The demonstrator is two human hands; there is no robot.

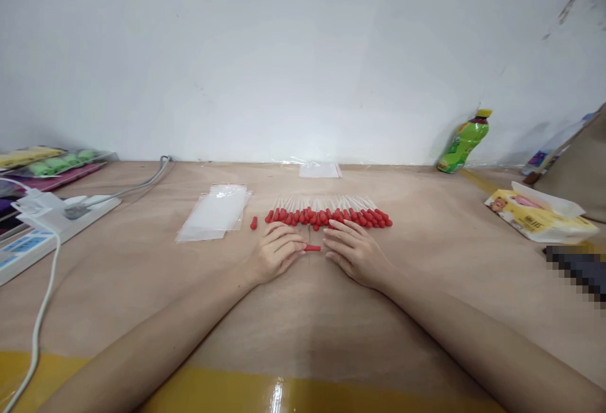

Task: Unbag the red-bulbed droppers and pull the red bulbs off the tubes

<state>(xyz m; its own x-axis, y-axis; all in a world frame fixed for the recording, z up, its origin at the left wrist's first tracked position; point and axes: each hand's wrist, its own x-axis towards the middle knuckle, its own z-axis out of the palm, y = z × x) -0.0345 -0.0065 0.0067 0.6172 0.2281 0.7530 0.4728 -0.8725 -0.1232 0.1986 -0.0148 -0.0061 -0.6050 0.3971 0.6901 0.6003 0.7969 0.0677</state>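
Note:
Between my hands is a red rubber bulb (313, 248), lying level. My left hand (280, 252) pinches its left end between thumb and fingers. At the bulb's right end, my right hand (356, 254) has its fingertips closed on a thin clear tube, mostly hidden by the fingers, which meets or nearly meets the bulb. Just beyond my hands lies a row of droppers (326, 216) with red bulbs toward me and clear tapered tubes pointing to the wall. One loose red bulb (254, 223) sits left of the row.
Clear zip bags (213, 214) lie at the left, and another bag (320, 170) is by the wall. A power strip (61, 230) with cables stands far left. On the right are a green bottle (464, 141), a tissue pack (540, 214) and a dark pixelated object (577, 271).

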